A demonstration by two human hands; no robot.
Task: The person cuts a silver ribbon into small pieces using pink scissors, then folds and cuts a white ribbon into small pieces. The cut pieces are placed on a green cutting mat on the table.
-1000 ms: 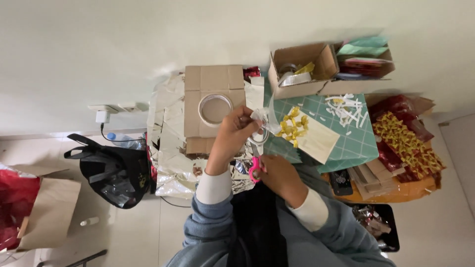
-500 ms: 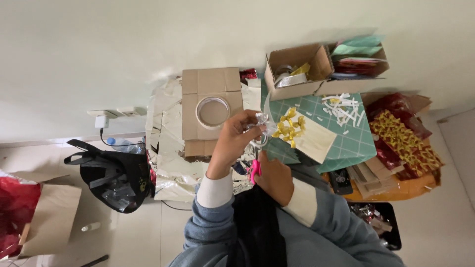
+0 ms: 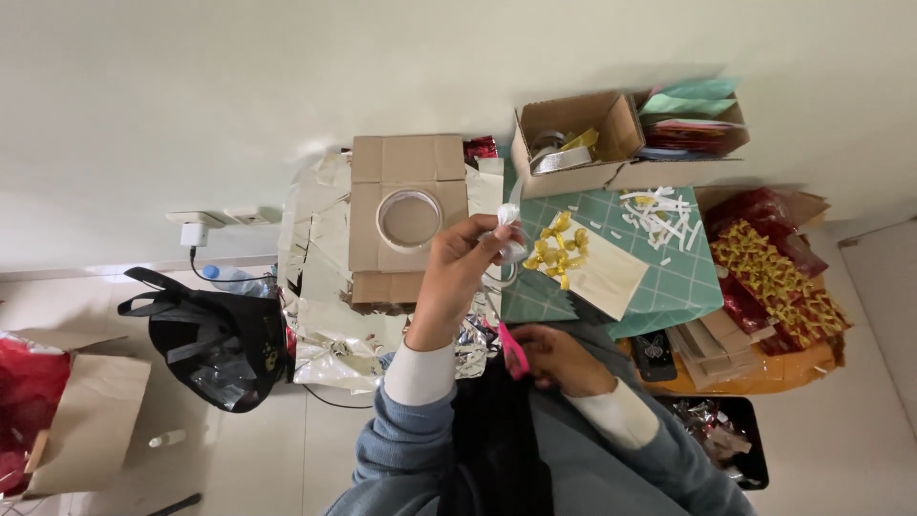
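Holding a pair of pink-handled scissors [image 3: 513, 350] low in the centre of the frame, the right hand [image 3: 554, 355] has its grip closed round the handles, close to the dark lap. Just above it, the left hand [image 3: 457, 268] is raised with its fingers pressed together, pinching a small crumpled piece of silver foil ribbon [image 3: 506, 229] at the fingertips, so the ribbon sits in the middle of the frame over the edge of the green gridded cutting mat [image 3: 669, 277].

Beyond the hands lie a cluster of small gold foil bows [image 3: 554, 250] on a cream paper sheet [image 3: 607, 277], and white paper strips [image 3: 659, 212] scattered on the mat. To the left, a flat brown cardboard box with a round clear window [image 3: 409, 218] rests on crinkled silver foil sheeting [image 3: 320, 296]. At the upper right stands an open cardboard carton [image 3: 583, 143] holding ribbon rolls.

Risk, as I judge it: the ribbon is held only at the fingertips, so a slack pinch could let it drop into the foil litter, where silver on silver would be hard to find. The scissor blades, which are hidden, sit near the left wrist and could nick a sleeve or skin.
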